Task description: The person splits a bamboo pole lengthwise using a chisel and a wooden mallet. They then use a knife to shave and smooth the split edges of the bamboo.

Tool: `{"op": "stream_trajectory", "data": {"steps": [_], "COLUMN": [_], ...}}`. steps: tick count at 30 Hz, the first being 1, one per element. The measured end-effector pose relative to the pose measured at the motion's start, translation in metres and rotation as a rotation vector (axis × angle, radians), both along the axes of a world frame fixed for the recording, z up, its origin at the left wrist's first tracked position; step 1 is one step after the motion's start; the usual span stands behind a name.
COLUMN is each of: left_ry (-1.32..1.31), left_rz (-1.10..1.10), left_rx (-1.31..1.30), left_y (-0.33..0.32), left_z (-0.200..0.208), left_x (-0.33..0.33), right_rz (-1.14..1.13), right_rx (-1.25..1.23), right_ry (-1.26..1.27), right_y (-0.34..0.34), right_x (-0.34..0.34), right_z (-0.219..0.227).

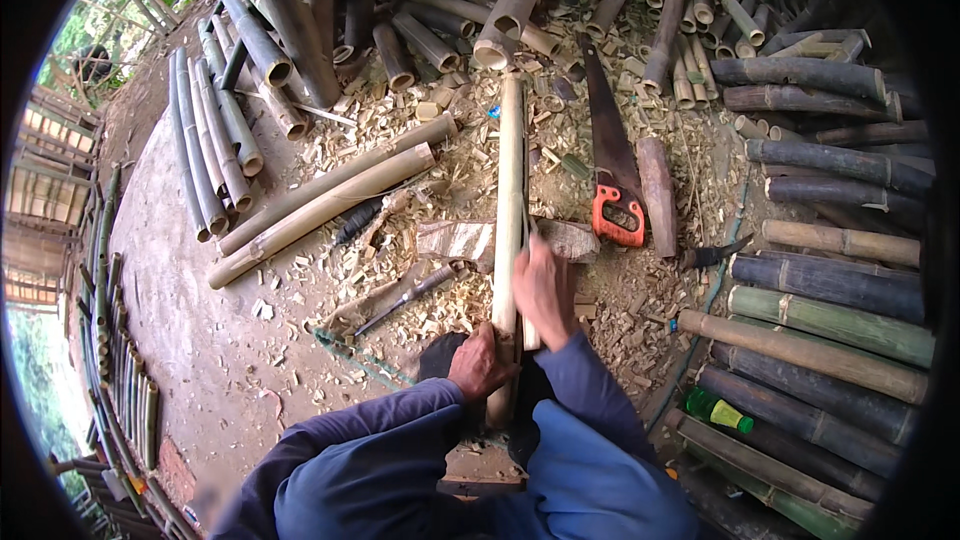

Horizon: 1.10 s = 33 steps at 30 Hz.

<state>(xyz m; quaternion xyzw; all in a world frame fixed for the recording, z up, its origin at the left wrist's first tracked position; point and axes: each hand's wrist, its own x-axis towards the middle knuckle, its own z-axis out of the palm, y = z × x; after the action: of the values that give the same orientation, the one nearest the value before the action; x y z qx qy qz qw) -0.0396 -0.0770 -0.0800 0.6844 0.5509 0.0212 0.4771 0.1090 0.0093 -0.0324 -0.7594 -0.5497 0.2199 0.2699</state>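
Note:
A long pale bamboo pole [509,180] runs away from me between my knees, resting across a wooden block [455,242]. My left hand [480,365] is closed round its near end. Beside the pole's right edge, my right hand [545,285] is closed in a fist. Something thin and narrow shows along the pole by that fist, perhaps a blade or a strip; its kind is unclear. To the right lies a handsaw [611,130] with an orange handle, next to a short piece of wood [656,195]. Left of the block lies a slim, long-handled tool [410,298].
Pale wood chips [440,315] cover the ground. Two bamboo poles [325,212] lie to the left. Stacked bamboo [830,275] lines the right side, with a green bottle [718,410] on it. More bamboo tubes [515,0] are heaped at the far side. A dark-handled blade [715,254] lies right.

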Motion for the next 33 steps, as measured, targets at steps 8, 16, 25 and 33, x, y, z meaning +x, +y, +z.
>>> {"op": "stream_trajectory", "data": {"steps": [8, 16, 25, 33], "left_ry": [0.0, -0.019, -0.083, -0.357], "left_rz": [-0.056, 0.005, 0.016, -0.016], "left_rx": [-0.001, -0.056, 0.048, -0.072], "left_y": [0.003, 0.001, 0.0, 0.017], "left_z": [-0.001, 0.002, -0.025, -0.03], "left_x": [-0.007, -0.004, -0.018, -0.033], "right_rz": [0.126, 0.076, -0.011, 0.048], "right_rx": [0.081, -0.02, -0.064, -0.011], "right_ry": [-0.167, -0.087, 0.099, 0.966], "right_y": [0.029, 0.107, 0.21, -0.023], "right_x": [0.004, 0.008, 0.032, 0.046], "right_z": [0.011, 0.014, 0.044, 0.059]}}
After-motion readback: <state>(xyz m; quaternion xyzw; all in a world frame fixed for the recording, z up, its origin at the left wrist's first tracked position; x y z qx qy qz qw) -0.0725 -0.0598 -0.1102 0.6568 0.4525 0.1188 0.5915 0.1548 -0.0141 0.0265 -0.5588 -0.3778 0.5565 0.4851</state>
